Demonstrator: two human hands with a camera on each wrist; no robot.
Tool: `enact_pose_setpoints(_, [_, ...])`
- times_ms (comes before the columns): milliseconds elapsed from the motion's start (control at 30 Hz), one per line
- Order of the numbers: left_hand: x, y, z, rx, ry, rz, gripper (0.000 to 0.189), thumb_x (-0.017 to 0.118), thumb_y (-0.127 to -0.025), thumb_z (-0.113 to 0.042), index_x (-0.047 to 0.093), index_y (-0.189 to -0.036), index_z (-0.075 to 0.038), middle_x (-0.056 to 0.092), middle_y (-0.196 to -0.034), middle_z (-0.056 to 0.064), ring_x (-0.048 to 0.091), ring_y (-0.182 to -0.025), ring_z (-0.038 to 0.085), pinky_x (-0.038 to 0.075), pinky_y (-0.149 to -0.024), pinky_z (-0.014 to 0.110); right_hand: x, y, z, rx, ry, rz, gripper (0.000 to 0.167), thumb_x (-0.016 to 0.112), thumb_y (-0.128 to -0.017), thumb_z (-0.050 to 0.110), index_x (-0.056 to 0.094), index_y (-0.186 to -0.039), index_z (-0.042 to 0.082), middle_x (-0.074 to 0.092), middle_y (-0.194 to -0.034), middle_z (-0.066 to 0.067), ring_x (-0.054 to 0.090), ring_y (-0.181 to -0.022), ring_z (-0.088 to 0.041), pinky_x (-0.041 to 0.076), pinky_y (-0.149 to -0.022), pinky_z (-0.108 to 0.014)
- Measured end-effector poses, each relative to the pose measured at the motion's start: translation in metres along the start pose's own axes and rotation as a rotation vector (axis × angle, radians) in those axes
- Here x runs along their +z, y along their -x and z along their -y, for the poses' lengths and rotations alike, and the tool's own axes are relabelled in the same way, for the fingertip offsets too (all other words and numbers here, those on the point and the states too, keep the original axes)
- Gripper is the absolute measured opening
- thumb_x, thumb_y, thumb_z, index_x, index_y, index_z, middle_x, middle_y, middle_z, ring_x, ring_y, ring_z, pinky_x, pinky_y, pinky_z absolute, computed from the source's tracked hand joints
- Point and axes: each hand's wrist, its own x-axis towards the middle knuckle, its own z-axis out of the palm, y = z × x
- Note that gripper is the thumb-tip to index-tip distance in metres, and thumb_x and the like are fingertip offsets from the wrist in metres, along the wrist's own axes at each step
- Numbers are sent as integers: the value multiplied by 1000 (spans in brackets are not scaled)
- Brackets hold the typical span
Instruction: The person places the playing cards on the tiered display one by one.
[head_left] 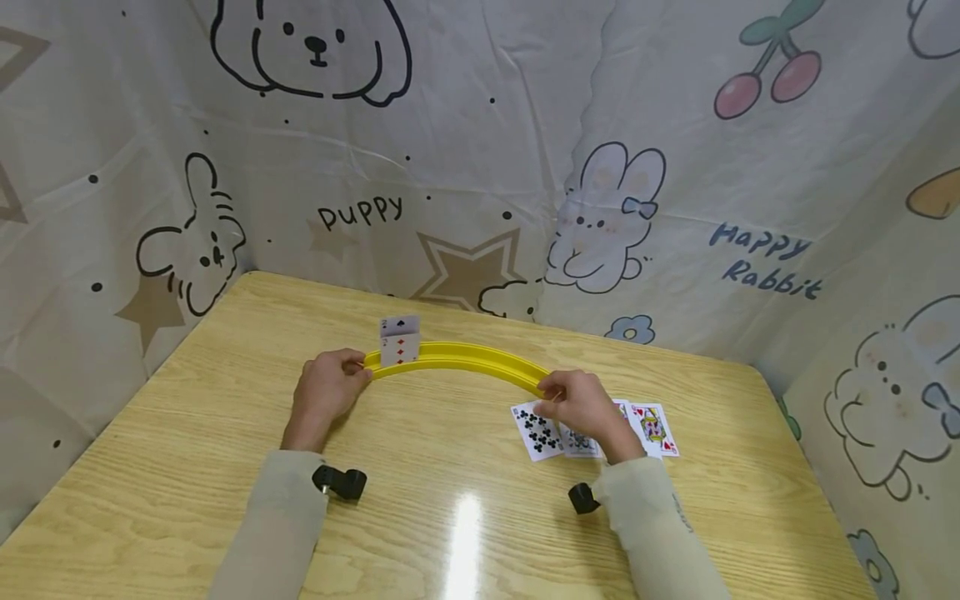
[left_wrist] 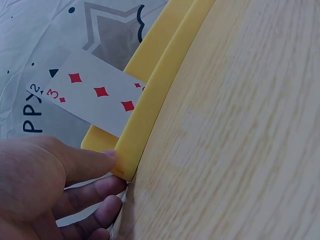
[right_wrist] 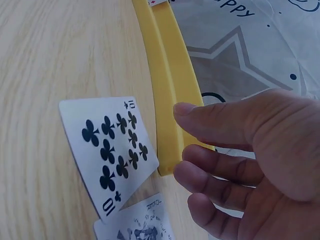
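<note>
With my left hand [head_left: 328, 387] I am pinching the left end of the yellow card holder [head_left: 472, 357]: the thumb is pressing on its near wall and the fingers are curling below, at the end. My right hand [head_left: 583, 408] is touching the right end of this same holder. There the thumb is reaching over the groove and the fingers are lying lightly bent across the end, with a gap between them and the thumb, so I cannot tell whether they are really clamping it.

The holder is resting on the wooden table [head_left: 420, 517] in front of me, and its curve is bowing toward the printed cloth [head_left: 465, 150]. Close to my left hand, the three of diamonds [head_left: 400, 351] is standing in the groove, and the two of spades [head_left: 401, 324] is standing behind it, showing only its upper part.

On my side of the holder's right end, the ten of clubs [head_left: 538, 432] is lying face up. Next to it a black-and-white picture card [head_left: 581, 443] is lying, and my right hand is partly hiding it. Farther right, a heart picture card [head_left: 655, 427] is showing its face, beyond my wrist.
</note>
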Motion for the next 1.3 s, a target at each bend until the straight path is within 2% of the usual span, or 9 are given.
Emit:
enact_pose_setpoints(200, [-1, -1, 1, 1, -2, -10, 36, 69, -95, -20, 68, -126, -2, 72, -105, 13, 65, -95, 30, 49, -79, 45, 1, -2, -3, 10, 31, 8, 32, 81, -84, 15, 73, -111, 1, 66, -91, -2, 58, -81, -19, 50, -77, -38])
enact_pose_setpoints(400, [-2, -2, 2, -6, -10, -4, 36, 69, -95, -21, 68, -126, -2, 72, -105, 13, 63, -97, 31, 48, -80, 46, 4, -2, -6, 21, 36, 28, 29, 82, -83, 12, 73, -109, 3, 65, -86, 0, 56, -78, -18, 50, -76, -38])
enact_pose_setpoints(567, [-1, -1, 3, -19, -14, -1, 36, 69, -95, -21, 68, -127, -3, 72, -105, 12, 62, -97, 31, 47, -79, 44, 9, -3, -9, 32, 61, 27, 28, 82, -83, 13, 74, -108, 5, 66, -88, -1, 57, -79, -18, 51, -77, -39])
enact_pose_setpoints(900, [1, 0, 1, -38, -1, 9, 36, 68, -95, -21, 67, -127, -4, 71, -106, 12, 63, -95, 28, 47, -78, 43, 14, -8, -12, 51, 40, 46, 23, 83, -82, 12, 75, -104, 8, 65, -89, -2, 56, -80, -18, 50, -79, -39])
enact_pose_setpoints(1133, [0, -1, 0, -37, -5, 5, 36, 68, -95, -21, 68, -127, -4, 71, -105, 12, 64, -95, 29, 47, -78, 43, 15, -11, -12, 49, 74, 61, 25, 83, -83, 14, 76, -106, 8, 59, -80, -1, 52, -72, -18, 45, -69, -35])
enact_pose_setpoints(1300, [1, -2, 1, -35, -4, 0, 36, 69, -95, -21, 68, -126, -3, 71, -104, 12, 63, -95, 29, 47, -79, 44, 16, -13, -9, 68, 100, 90, 28, 83, -83, 15, 76, -109, 9, 60, -80, -1, 53, -71, -18, 46, -67, -33])
